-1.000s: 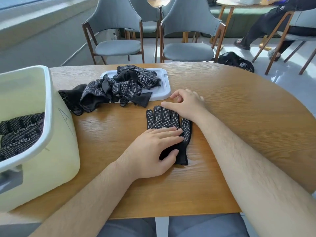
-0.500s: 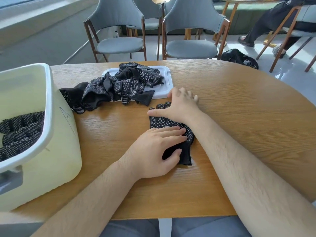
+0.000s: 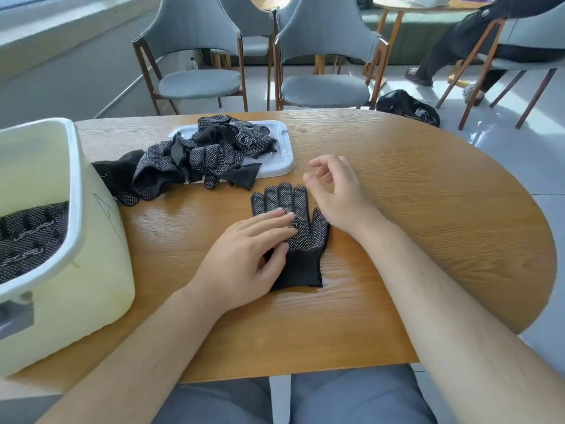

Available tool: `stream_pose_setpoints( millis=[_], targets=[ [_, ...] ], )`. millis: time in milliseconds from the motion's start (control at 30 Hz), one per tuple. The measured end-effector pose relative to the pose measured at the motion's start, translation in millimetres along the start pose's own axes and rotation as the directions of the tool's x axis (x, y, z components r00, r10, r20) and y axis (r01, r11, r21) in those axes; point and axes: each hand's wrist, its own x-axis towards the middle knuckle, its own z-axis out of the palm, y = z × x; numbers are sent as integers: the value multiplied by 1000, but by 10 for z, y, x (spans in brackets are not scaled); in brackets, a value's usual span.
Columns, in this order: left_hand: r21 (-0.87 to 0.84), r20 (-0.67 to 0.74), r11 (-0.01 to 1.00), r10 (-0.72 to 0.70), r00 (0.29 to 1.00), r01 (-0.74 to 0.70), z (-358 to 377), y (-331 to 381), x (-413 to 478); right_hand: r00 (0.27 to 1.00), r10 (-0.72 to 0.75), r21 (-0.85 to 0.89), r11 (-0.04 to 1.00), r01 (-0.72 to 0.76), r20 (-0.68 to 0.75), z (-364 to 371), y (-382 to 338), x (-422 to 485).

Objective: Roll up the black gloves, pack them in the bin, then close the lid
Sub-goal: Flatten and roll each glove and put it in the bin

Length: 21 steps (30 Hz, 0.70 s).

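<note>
one glove (image 3: 305,240) flat mid-frame, left hand (image 3: 244,258) pressing it with straight fingers. right hand (image 3: 339,194) beside it, loosely curled, empty. one bin (image 3: 76,270) left edge; one lid (image 3: 284,160) under glove pile (image 3: 198,157), count unclear.

A rounded wooden tabletop (image 3: 428,224) fills the foreground. Behind it stand grey padded chairs (image 3: 324,90) with wooden frames, side by side. A black bag (image 3: 406,107) lies on the pale, glossy floor (image 3: 519,142) — daylight glares off it. Another wooden table (image 3: 397,4) stands far back.
</note>
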Motion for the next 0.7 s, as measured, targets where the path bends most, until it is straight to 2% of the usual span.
stream_pose_setpoints(
  millis=[100, 200, 367, 500, 567, 633, 700],
  targets=[
    [50, -7, 999, -4, 1000, 4, -100, -84, -155, 992, -128, -30, 991, 128, 11, -101, -24, -385],
    [101, 7, 995, 18, 1000, -19, -149, -113, -245, 971, -223, -132, 964, 232, 80, -119, -55, -717],
    [172, 5, 985, -13, 1000, 12, -141, -68, -249, 970, -91, -302, 940, 158, 225, -184, -62, -921],
    [214, -30, 976, 46, 999, -38, -155, -38, -263, 969, -94, -374, 910, 178, 230, -158, -100, -1059],
    [202, -33, 974, 114, 993, -105, -172, -7, -256, 973, -139, -334, 922, 195, 184, -161, -120, -1083],
    [164, 10, 971, 176, 984, -176, -175, 19, -251, 969, -197, -217, 949, 227, 151, -192, -127, -1078],
    [134, 75, 973, 178, 981, -186, -179, 20, -245, 954, -249, -112, 956, 270, 169, -218, -137, -1080]
  ],
)
